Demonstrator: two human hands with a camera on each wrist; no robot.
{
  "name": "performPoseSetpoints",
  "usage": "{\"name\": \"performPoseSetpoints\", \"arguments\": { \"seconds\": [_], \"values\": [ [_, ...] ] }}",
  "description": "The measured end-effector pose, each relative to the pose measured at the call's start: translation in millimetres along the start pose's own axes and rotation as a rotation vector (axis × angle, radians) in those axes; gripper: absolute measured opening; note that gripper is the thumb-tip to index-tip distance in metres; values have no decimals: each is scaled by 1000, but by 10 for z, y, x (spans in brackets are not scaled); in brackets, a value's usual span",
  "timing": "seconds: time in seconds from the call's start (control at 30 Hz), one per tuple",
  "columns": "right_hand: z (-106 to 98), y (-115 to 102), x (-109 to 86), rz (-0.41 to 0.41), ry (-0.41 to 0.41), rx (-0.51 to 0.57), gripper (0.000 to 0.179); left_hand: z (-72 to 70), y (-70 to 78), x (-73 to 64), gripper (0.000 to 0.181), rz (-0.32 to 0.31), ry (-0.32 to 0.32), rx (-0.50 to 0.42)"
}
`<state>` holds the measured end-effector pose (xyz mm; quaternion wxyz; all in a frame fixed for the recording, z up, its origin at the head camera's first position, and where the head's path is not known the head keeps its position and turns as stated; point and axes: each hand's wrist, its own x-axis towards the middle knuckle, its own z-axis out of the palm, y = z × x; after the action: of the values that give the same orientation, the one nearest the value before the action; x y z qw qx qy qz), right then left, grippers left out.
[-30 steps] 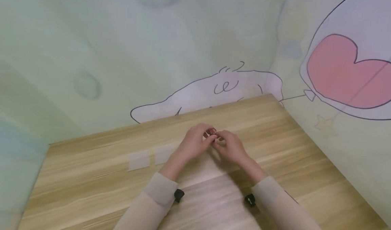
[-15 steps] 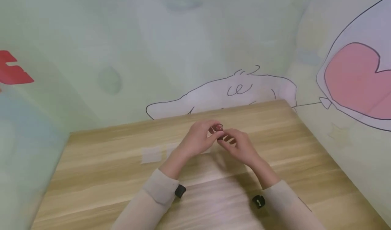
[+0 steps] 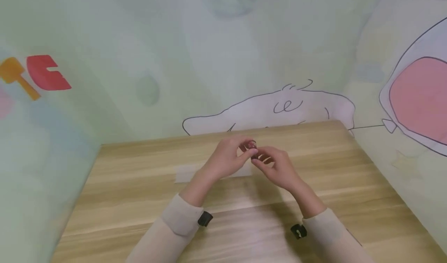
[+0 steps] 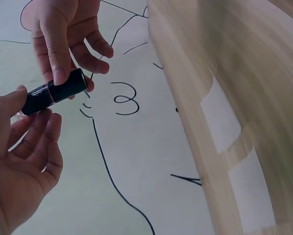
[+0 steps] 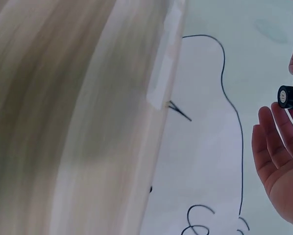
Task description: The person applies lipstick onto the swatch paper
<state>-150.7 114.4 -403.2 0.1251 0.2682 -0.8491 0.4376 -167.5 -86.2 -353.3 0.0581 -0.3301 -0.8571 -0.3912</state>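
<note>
A lipstick tube [image 4: 54, 93], black with a thin ring round its middle, is held between both hands above the table. My left hand [image 3: 227, 157] pinches its patterned reddish end between thumb and fingers. From the other side, my right hand [image 3: 280, 169] pinches the black base end with its thumb and index finger, the other fingers loosely bent. In the right wrist view the round label on the tube's base [image 5: 283, 97] faces outward, while the rest of the tube is cut off by the frame edge.
Pale rectangular patches [image 3: 183, 173] lie on the wooden table [image 3: 139, 201], partly covered by the left arm. Painted walls [image 3: 167, 53] border the table at its back and sides. A black wrist device [image 3: 205, 218] sits at the left cuff and a similar black device [image 3: 298, 230] at the right.
The head view has swung to the left, so wall and table appear shifted right. Both hands keep hold of the lipstick, and more of its reddish end shows.
</note>
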Motion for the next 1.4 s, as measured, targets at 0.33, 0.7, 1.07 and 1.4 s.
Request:
{"name": "performPoseSetpoints", "arguments": {
  "seconds": [0.33,0.7,1.07,1.4],
  "values": [
    [156,-232,109,-68,-7,14,24,-301,-32,-292,11,-20,59,-3],
    [356,-377,151,-97,-74,21,19,-452,-168,-688,18,-97,125,-33],
    [522,-528,212,-182,-118,38,19,-598,-253,-1001,14,-152,150,-24],
    [638,-663,245,-224,-121,40,20,-770,-281,-1247,13,-168,123,-37]
  ]
}}
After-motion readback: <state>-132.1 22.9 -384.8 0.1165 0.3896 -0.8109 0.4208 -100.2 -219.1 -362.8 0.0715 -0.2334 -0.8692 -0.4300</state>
